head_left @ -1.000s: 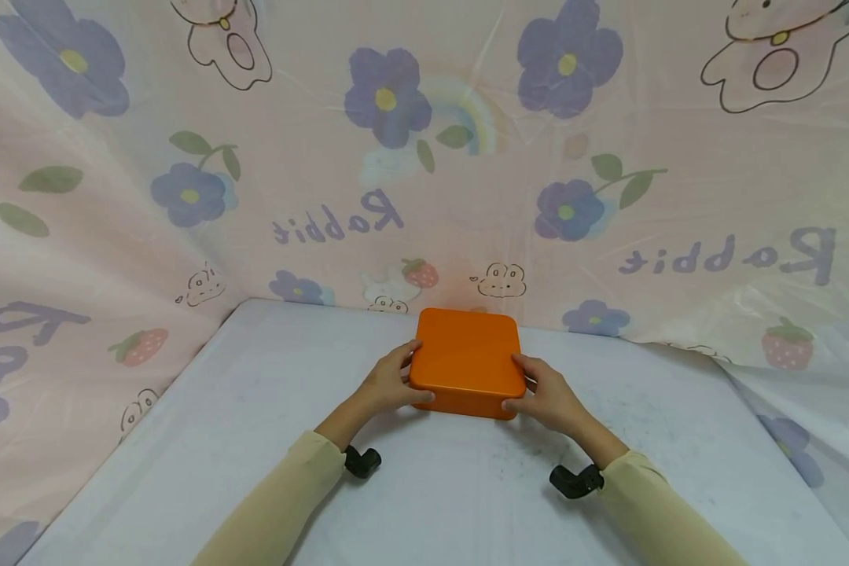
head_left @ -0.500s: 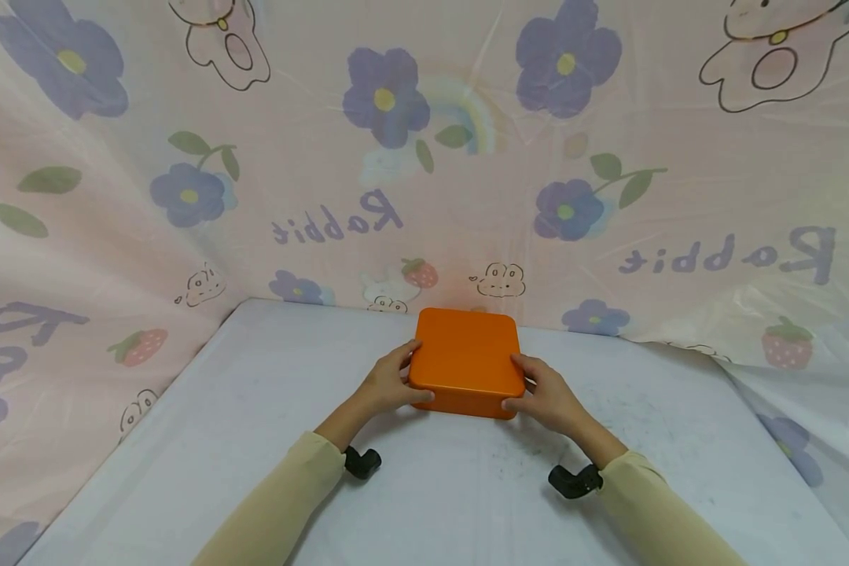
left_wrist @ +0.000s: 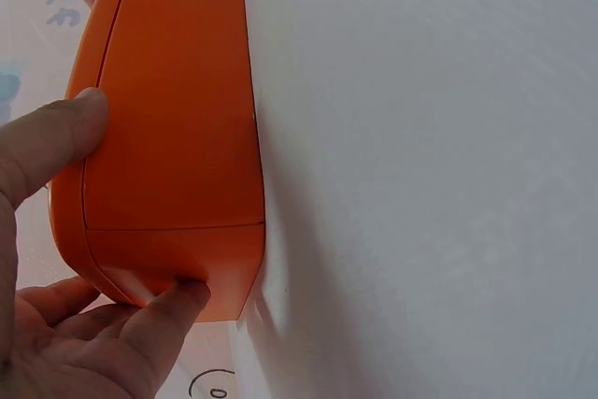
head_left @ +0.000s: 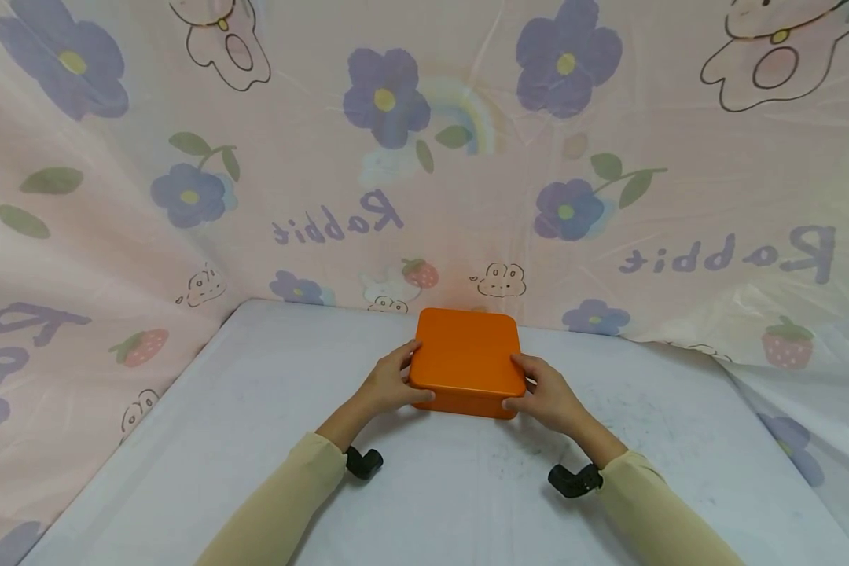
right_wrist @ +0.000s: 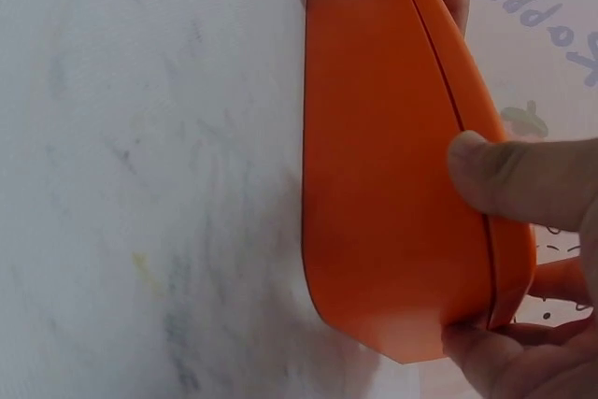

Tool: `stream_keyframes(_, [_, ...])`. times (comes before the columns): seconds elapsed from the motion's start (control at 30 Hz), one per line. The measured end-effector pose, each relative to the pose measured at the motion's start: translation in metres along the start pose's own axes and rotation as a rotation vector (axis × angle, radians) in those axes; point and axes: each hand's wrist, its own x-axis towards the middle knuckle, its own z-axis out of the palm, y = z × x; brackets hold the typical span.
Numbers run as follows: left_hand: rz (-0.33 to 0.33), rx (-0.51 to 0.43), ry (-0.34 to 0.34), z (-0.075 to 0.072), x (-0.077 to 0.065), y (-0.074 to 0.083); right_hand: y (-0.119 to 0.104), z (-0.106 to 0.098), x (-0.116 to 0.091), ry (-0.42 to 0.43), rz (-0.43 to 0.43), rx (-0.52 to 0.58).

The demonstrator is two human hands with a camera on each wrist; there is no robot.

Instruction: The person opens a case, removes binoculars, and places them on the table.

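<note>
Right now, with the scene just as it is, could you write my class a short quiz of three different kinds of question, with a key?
1. Multiple choice: what is between the left hand and the right hand?
A) a blue cup
B) an orange box
C) a white plate

2. True or false: only the right hand is touching the box.

3. Fill in the gap: on the side of the box nearest the person, each hand rests its ____.

Key:
1. B.
2. False; both hands hold the box, one at each side.
3. Thumb; the head view shows one from each hand on that near side.
</note>
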Motion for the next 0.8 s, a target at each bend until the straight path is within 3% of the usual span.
stream_keyframes(0.8, [-0.015, 0.015, 0.006, 0.0004, 0.0002, 0.0002, 0.0004, -0.0011, 0.0001, -0.001, 0.008, 0.035])
